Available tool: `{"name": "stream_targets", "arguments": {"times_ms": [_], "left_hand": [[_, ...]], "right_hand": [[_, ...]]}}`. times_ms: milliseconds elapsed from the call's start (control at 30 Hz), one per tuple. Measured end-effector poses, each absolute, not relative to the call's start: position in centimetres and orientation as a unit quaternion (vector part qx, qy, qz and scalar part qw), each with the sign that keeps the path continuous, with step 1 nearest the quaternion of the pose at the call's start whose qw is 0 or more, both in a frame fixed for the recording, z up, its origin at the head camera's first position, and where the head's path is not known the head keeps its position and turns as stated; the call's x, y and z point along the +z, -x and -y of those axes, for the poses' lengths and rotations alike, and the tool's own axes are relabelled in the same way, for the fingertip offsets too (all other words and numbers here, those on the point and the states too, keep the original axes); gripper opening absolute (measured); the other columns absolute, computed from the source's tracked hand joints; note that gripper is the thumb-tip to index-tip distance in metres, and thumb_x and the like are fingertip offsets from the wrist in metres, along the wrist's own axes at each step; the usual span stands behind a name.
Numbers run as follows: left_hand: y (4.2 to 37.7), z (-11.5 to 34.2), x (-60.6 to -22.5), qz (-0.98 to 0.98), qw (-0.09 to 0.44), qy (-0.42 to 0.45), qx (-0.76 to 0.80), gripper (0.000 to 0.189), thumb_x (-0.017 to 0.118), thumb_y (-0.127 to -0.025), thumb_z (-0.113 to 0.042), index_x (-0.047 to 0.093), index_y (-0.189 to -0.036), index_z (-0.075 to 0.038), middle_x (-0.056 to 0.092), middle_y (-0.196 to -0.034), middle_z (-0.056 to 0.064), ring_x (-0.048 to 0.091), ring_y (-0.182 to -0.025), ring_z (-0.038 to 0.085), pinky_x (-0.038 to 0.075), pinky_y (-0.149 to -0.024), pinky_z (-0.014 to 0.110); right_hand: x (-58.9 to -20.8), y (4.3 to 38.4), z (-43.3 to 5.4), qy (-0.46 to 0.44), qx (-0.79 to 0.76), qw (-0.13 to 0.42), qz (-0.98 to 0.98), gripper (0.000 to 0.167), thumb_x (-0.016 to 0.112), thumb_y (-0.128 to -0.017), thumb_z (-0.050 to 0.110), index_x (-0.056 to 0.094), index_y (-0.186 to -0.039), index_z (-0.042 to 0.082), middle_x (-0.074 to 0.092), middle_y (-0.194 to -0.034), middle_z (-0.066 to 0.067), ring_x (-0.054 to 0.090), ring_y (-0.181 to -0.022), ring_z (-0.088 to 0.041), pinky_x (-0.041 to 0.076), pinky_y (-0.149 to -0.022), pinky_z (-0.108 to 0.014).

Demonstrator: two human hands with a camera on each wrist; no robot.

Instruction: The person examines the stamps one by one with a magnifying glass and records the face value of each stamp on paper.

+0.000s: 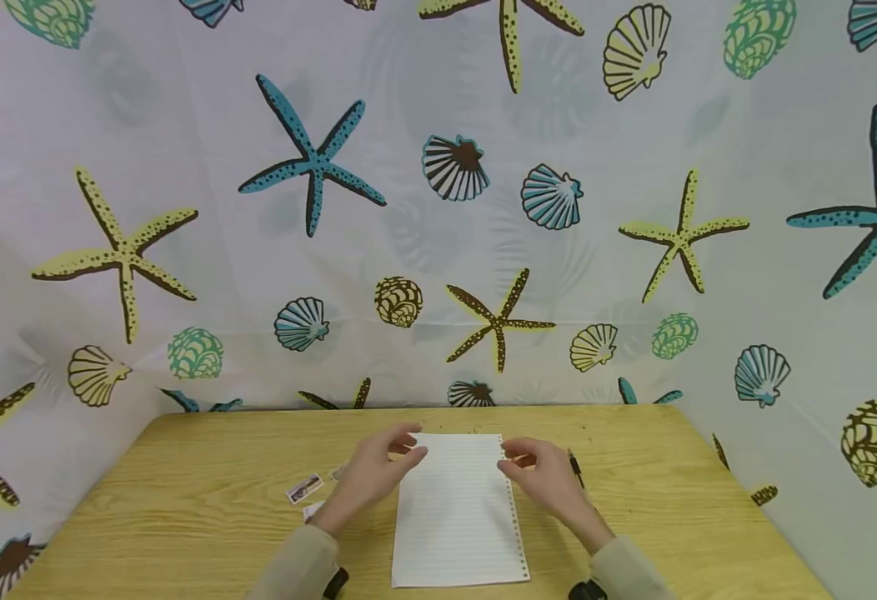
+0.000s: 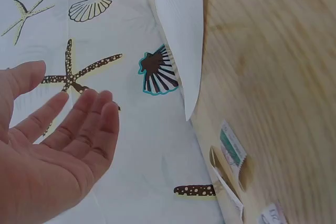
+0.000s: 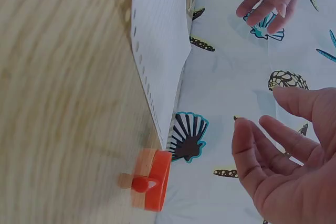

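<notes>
A lined sheet of paper (image 1: 457, 508) with perforation holes down its right edge lies on the wooden table in front of me. My left hand (image 1: 371, 471) hovers by its upper left corner, fingers loosely bent and holding nothing. On the other side, my right hand (image 1: 547, 479) is raised near the upper right edge, also with nothing in it. Both wrist views show the palms and relaxed fingers above the table, apart from the paper. Several small stamp-like paper pieces (image 1: 304, 489) lie left of the sheet, partly hidden by the left hand and forearm.
Beside the right hand lies a black pen (image 1: 575, 468), partly covered by the arm. An orange round object (image 3: 157, 182), possibly a tape dispenser, stands on the table in the right wrist view. A white cloth (image 1: 401, 250) with starfish and shells hangs around the wooden table (image 1: 206, 492).
</notes>
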State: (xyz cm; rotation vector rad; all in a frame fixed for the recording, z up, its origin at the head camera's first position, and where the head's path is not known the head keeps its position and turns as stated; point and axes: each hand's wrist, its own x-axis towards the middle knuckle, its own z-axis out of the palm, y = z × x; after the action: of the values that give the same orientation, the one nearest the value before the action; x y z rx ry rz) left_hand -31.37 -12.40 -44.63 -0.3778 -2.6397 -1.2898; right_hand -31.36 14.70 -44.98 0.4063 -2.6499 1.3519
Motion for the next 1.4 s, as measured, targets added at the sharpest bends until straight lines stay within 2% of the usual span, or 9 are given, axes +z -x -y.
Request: {"name": "stream_targets", "arguments": {"times_ms": [100, 200, 333, 533, 700, 933, 1200, 1400], "left_hand": [[31.5, 12.8, -44.8, 0.879, 0.08, 0.127, -0.453, 0.028, 0.067, -0.094, -0.029, 0.066, -0.12, -0.02, 0.069, -0.105, -0.001, 0.066, -0.1, 0.019, 0.055, -0.084, 0.041], [31.6, 13.3, -44.9, 0.872, 0.065, 0.126, -0.468, 0.022, 0.068, -0.093, -0.026, 0.068, -0.114, -0.019, 0.069, -0.103, -0.004, 0.065, -0.099, 0.017, 0.055, -0.085, 0.039], [31.8, 14.1, -45.2, 0.861, 0.035, 0.112, -0.495, 0.02, 0.068, -0.093, -0.022, 0.068, -0.112, -0.018, 0.069, -0.106, -0.003, 0.064, -0.098, 0.015, 0.055, -0.086, 0.038], [32.1, 15.4, -45.3, 0.842, 0.0, 0.079, -0.534, 0.022, 0.068, -0.093, -0.016, 0.068, -0.115, -0.014, 0.069, -0.11, 0.002, 0.063, -0.098, 0.014, 0.055, -0.087, 0.035], [32.1, 16.7, -45.4, 0.835, -0.015, 0.083, -0.544, 0.027, 0.067, -0.094, -0.016, 0.066, -0.119, -0.009, 0.068, -0.114, 0.008, 0.063, -0.101, 0.016, 0.054, -0.085, 0.034], [32.1, 18.8, -45.8, 0.832, -0.03, 0.088, -0.548, 0.028, 0.068, -0.093, -0.015, 0.065, -0.12, -0.009, 0.067, -0.119, 0.012, 0.063, -0.102, 0.017, 0.055, -0.086, 0.035], [32.0, 21.6, -45.8, 0.84, -0.033, 0.108, -0.531, 0.034, 0.069, -0.091, -0.014, 0.063, -0.124, -0.004, 0.064, -0.124, 0.017, 0.062, -0.108, 0.022, 0.054, -0.09, 0.034], [31.7, 24.0, -45.7, 0.853, -0.057, 0.112, -0.507, 0.038, 0.069, -0.092, -0.019, 0.062, -0.127, -0.006, 0.059, -0.134, 0.015, 0.053, -0.124, 0.034, 0.051, -0.096, 0.044]], "right_hand": [[-45.1, 31.5, -15.2, -0.116, 0.475, 0.044, 0.871, 0.029, 0.071, -0.09, 0.022, 0.071, -0.115, 0.008, 0.072, -0.101, -0.005, 0.066, -0.088, -0.016, 0.056, -0.067, -0.03], [-45.2, 31.7, -15.6, -0.104, 0.507, 0.017, 0.855, 0.03, 0.072, -0.089, 0.021, 0.07, -0.115, 0.005, 0.071, -0.098, -0.006, 0.066, -0.085, -0.016, 0.058, -0.065, -0.035], [-45.4, 31.9, -16.3, -0.099, 0.529, -0.009, 0.843, 0.032, 0.073, -0.088, 0.018, 0.069, -0.115, 0.001, 0.07, -0.097, -0.008, 0.065, -0.082, -0.016, 0.058, -0.07, -0.043], [-45.6, 32.2, -17.4, -0.098, 0.531, -0.05, 0.84, 0.032, 0.071, -0.089, 0.012, 0.067, -0.117, -0.003, 0.071, -0.102, -0.01, 0.065, -0.085, -0.016, 0.057, -0.075, -0.039], [-45.7, 32.3, -18.4, -0.109, 0.521, -0.081, 0.843, 0.033, 0.067, -0.091, 0.009, 0.064, -0.122, -0.004, 0.07, -0.103, -0.01, 0.065, -0.09, -0.015, 0.056, -0.078, -0.036], [-46.0, 32.5, -19.7, -0.136, 0.521, -0.121, 0.834, 0.033, 0.067, -0.091, 0.006, 0.063, -0.121, -0.008, 0.067, -0.109, -0.021, 0.063, -0.09, -0.014, 0.057, -0.08, -0.037], [-46.1, 32.5, -20.7, -0.166, 0.496, -0.136, 0.842, 0.035, 0.066, -0.091, 0.004, 0.061, -0.122, -0.009, 0.066, -0.11, -0.025, 0.063, -0.092, -0.017, 0.057, -0.079, -0.032], [-46.0, 33.0, -21.0, -0.18, 0.47, -0.144, 0.852, 0.034, 0.068, -0.089, 0.003, 0.064, -0.121, -0.008, 0.066, -0.107, -0.022, 0.061, -0.09, -0.017, 0.055, -0.077, -0.031]]}}
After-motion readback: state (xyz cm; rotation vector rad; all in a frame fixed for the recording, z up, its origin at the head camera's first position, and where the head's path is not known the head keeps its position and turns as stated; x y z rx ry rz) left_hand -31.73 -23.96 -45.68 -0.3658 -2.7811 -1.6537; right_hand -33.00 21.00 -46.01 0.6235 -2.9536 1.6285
